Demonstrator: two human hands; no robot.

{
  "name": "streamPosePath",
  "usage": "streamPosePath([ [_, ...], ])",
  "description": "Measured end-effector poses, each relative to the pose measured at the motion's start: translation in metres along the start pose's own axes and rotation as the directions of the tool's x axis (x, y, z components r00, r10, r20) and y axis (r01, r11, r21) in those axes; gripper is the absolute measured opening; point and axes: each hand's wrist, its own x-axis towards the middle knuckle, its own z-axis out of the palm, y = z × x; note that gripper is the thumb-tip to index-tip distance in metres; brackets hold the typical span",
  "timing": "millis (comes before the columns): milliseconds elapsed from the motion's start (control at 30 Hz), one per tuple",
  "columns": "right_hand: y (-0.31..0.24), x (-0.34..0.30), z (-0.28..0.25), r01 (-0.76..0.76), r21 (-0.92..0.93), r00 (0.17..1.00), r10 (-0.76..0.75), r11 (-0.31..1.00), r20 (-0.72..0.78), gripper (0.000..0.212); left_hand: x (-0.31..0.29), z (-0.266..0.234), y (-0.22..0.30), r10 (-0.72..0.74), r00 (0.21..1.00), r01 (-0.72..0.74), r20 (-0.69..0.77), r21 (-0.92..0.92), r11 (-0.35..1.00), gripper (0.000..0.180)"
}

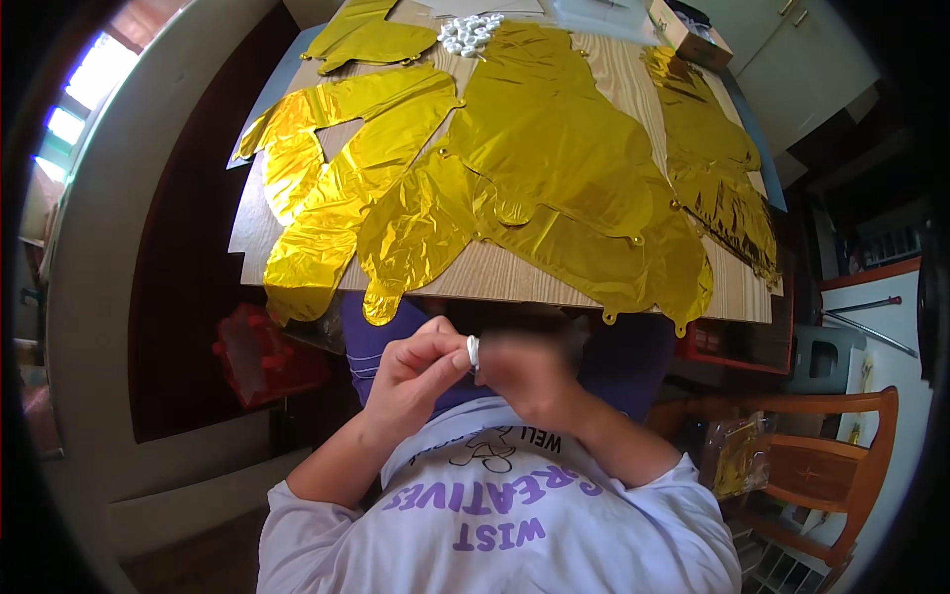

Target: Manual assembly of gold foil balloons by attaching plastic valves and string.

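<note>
1. Table [475, 275], wood-grained: landmark for all entries.
2. White coil [473, 353], small, one: between my hands, just off the table's near edge.
3. My left hand [421, 371]: before the table's near edge; thumb and forefinger pinched together on the white coil.
4. My right hand [529, 381]: before the same edge, beside the coil; fingers blurred, so I cannot tell whether they grip it.
5. Gold foil shapes [554, 139], several, flat: spread across the table, some overhanging its near edge.
6. White pieces [469, 36], heaped: toward the table's far edge.
7. Brown carton [705, 51]: table's far right corner.
</note>
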Motion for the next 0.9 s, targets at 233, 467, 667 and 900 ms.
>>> streamPosePath([
  [233,-0.016,0.01,-0.009,0.284,-0.451,0.936,-0.347,0.846,-0.063,0.012,-0.001,0.01,-0.01,0.122,0.988,-0.094,-0.097,0.255,0.962,0.014],
  [467,-0.015,0.017,-0.03,0.223,-0.495,0.971,-0.237,0.84,0.034,0.022,-0.003,0.007,-0.011,-0.002,1.0,0.008,-0.018,0.352,0.936,0.01],
  [667,0.004,-0.001,-0.017,-0.509,0.49,0.86,0.437,0.708,0.263,0.031,-0.005,0.004,-0.014,-0.163,0.986,0.164,0.029,-0.008,0.986,0.008],
  [900,0.008,-0.018,-0.01,-0.389,0.272,0.917,0.398,0.88,0.023,0.017,-0.005,0.0,-0.019,-0.169,0.982,0.184,0.082,-0.239,0.953,0.007],
])
